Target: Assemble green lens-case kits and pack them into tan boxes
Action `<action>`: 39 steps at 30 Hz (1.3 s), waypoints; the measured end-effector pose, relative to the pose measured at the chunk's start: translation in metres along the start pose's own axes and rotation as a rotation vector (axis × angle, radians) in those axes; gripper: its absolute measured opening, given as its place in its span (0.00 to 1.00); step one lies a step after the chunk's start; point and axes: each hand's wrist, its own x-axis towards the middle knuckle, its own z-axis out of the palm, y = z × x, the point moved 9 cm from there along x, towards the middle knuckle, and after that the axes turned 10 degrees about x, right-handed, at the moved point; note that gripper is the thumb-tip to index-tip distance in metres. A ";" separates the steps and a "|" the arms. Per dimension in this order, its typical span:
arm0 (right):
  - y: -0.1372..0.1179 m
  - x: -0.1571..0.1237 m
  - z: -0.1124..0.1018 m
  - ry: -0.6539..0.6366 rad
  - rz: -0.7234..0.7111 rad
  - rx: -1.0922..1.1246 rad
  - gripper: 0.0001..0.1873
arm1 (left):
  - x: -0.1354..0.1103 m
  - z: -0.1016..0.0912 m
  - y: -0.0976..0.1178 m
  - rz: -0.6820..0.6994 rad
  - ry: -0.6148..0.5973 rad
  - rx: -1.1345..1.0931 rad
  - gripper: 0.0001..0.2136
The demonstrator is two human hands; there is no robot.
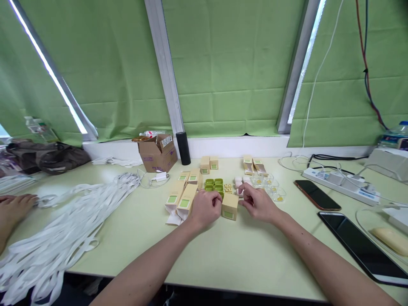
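Observation:
My left hand (205, 209) and my right hand (259, 202) close on either side of a small tan box with a green label (230, 207) standing on the pale green table (242, 250). Fingers of both hands are curled against the box. Just behind it lie green caps (214, 184), small yellow-printed pieces (228, 187) and white-pink pieces (238, 182). To the left lie several open tan cartons (180, 199). More tan boxes (209, 163) stand further back, and two opened ones (254, 165) lie to the right beside clear plastic trays (270, 185).
A heap of white straps (63, 229) covers the left of the table, where another person's hand (15, 208) rests. A cardboard box (157, 154) and black cylinder (183, 148) stand at the back. Two phones (317, 194) (360, 246), a power strip (342, 185) and cables lie right.

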 end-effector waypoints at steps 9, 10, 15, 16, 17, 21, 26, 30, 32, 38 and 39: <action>0.018 0.003 0.006 -0.034 0.130 -0.268 0.10 | 0.000 -0.004 -0.001 0.004 0.044 -0.028 0.10; 0.019 0.003 0.006 -0.048 0.145 -0.316 0.11 | 0.001 -0.006 -0.002 -0.005 0.067 -0.029 0.09; 0.020 0.003 0.005 -0.092 0.200 -0.466 0.11 | 0.001 -0.017 0.005 0.031 0.130 -0.055 0.05; 0.020 0.003 0.004 -0.088 0.210 -0.479 0.11 | 0.000 -0.018 0.009 0.053 0.123 -0.060 0.03; 0.020 0.003 0.004 -0.085 0.218 -0.487 0.11 | 0.000 -0.018 0.014 0.075 0.104 -0.059 0.04; 0.019 0.003 0.001 -0.070 0.237 -0.508 0.11 | -0.002 -0.010 0.032 0.173 -0.060 0.010 0.21; 0.019 0.003 0.001 -0.058 0.230 -0.521 0.12 | -0.006 0.009 0.047 0.272 -0.237 0.132 0.28; 0.019 0.003 0.004 -0.062 0.213 -0.531 0.15 | -0.007 0.018 0.052 0.318 -0.286 0.216 0.26; 0.019 0.003 0.004 -0.063 0.207 -0.547 0.17 | -0.005 0.019 0.054 0.335 -0.307 0.229 0.27; 0.015 0.004 0.003 -0.060 0.208 -0.556 0.16 | 0.039 -0.004 0.047 0.328 -0.254 0.239 0.31; 0.014 0.004 0.003 -0.062 0.206 -0.557 0.16 | 0.053 -0.011 0.041 0.301 -0.215 0.252 0.31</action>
